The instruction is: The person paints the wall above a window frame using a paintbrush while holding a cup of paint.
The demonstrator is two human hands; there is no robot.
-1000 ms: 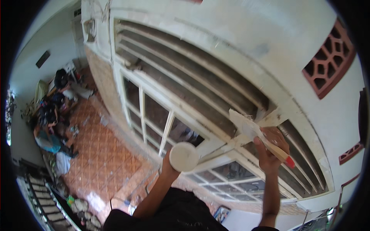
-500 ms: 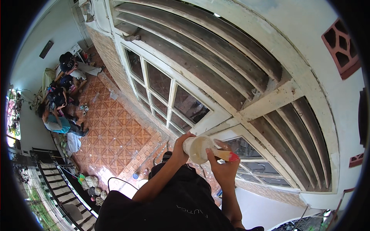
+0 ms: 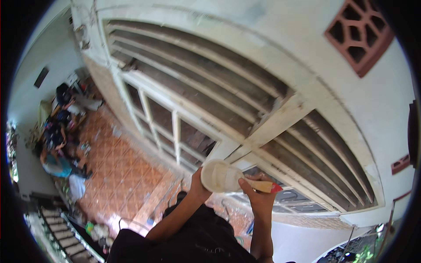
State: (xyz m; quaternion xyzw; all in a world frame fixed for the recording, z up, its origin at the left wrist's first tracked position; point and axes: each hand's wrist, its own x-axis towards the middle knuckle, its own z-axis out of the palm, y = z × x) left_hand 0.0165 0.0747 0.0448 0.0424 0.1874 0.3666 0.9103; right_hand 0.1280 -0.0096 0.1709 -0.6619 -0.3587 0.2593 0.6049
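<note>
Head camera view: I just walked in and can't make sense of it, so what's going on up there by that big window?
A person works high up beside a tall white louvred window frame, far above an orange tiled floor. The left hand holds a small white paint-smeared cup. The right hand holds a brush with a wooden, red-tipped handle, its head end at the cup. Other people sit on the floor below.

Weathered, peeling painted wooden louvres [image 3: 206, 83]
</note>
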